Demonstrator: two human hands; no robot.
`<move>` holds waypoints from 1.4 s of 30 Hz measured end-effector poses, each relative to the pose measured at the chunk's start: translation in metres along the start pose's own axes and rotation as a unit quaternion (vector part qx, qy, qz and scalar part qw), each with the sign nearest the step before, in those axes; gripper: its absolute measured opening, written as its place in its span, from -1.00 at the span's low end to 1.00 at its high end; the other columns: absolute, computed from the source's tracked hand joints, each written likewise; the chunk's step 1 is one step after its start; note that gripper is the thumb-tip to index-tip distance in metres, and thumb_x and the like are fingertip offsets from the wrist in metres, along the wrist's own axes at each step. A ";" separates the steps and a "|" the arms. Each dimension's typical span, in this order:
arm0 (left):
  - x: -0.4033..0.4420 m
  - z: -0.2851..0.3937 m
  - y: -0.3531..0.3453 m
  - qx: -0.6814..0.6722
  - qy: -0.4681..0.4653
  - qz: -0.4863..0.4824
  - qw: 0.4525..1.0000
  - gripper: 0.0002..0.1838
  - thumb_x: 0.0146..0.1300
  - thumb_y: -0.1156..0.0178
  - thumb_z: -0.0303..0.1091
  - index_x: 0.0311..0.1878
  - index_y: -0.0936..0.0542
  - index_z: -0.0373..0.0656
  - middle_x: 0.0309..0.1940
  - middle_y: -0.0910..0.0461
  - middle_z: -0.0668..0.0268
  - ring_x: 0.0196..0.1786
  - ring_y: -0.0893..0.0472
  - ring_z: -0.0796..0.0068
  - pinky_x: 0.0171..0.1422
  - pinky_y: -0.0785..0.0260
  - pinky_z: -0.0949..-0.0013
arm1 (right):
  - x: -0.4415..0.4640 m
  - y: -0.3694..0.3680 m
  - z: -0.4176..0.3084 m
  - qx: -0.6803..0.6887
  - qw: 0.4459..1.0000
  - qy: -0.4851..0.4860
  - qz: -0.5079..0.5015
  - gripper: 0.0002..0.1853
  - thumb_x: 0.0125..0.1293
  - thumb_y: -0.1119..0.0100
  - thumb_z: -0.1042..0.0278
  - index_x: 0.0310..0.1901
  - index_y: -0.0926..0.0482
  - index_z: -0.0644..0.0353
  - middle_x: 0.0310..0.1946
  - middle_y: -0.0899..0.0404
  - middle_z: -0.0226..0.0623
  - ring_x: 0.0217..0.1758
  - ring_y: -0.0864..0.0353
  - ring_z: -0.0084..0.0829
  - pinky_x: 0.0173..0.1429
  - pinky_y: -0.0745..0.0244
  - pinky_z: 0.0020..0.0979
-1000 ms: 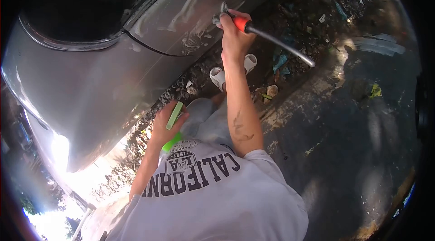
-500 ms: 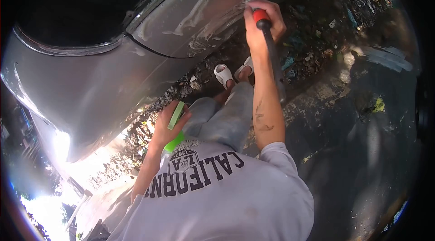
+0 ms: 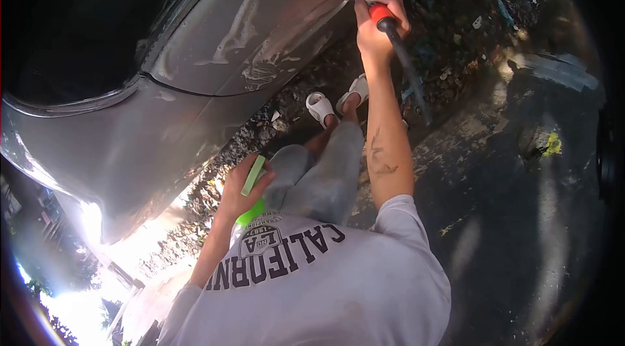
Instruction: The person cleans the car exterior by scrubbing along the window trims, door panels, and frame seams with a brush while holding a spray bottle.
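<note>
My right hand is closed around a detailing brush with a red collar and a long black handle. Its head end is at the lower side panel of a silver-grey car, where white foam shows by my fingertips; the bristles are mostly hidden. Streaks of foam lie along the panel and around a dark seam. Low in front of my shirt, my left hand grips a green spray bottle with a pale green trigger head, whose body is partly covered by my hand.
The car fills the upper left. Below it runs a strip of dirt, stones and leaf litter. My feet in white slides stand on this strip. Dark paved ground with a pale patch and a yellow-green tuft extends to the right.
The car has shifted left and slightly down in the view. My right hand stays on the lower panel with the brush, whose handle now slants further right. My left hand keeps the spray bottle.
</note>
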State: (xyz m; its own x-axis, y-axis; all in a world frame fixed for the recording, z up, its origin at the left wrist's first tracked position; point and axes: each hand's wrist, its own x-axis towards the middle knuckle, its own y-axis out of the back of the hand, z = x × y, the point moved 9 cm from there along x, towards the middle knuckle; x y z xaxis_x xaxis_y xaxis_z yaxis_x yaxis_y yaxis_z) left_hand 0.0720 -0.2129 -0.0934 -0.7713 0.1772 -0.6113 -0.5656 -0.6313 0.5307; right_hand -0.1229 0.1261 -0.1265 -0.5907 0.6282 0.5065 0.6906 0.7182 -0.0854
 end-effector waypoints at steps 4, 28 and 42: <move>0.001 -0.008 -0.010 0.022 0.011 -0.018 1.000 -0.76 0.31 -0.40 -0.29 -0.06 -0.63 -0.18 -0.33 -0.71 0.21 -0.26 -0.73 0.24 -0.09 -0.54 0.23 | -0.007 0.007 0.013 0.029 0.996 -0.080 0.006 -0.79 0.07 -0.44 0.75 -0.30 -0.67 0.25 -0.30 -0.78 -0.23 -0.27 -0.77 -0.37 -0.13 -0.67 -0.38; 0.015 0.004 -0.033 0.100 -0.019 -0.063 0.993 -0.74 0.30 -0.41 -0.27 -0.05 -0.65 -0.19 -0.32 -0.74 0.15 -0.24 -0.78 0.08 -0.09 -0.57 0.15 | -0.155 -0.043 0.016 0.275 0.837 -0.412 0.231 -0.83 0.20 -0.32 0.72 -0.19 -0.62 0.31 -0.33 -0.69 -0.25 -0.35 -0.67 -0.50 -0.16 -0.63 -0.44; 0.005 -0.007 -0.033 0.101 0.006 -0.068 0.992 -0.73 0.29 -0.43 -0.28 -0.04 -0.65 -0.19 -0.27 -0.76 0.10 -0.18 -0.80 0.08 -0.05 -0.58 0.13 | -0.149 -0.043 -0.001 0.322 0.816 -0.427 0.221 -0.85 0.20 -0.33 0.67 -0.22 -0.63 0.27 -0.31 -0.72 -0.24 -0.29 -0.72 -0.49 -0.11 -0.63 -0.49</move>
State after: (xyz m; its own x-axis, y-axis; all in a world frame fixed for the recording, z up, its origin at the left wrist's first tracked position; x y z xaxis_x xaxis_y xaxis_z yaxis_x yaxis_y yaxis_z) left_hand 0.0892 -0.1967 -0.1178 -0.6806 0.2399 -0.6923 -0.7125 -0.4368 0.5491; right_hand -0.0641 0.0013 -0.1980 -0.6084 0.6500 -0.4553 0.7155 0.2011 -0.6691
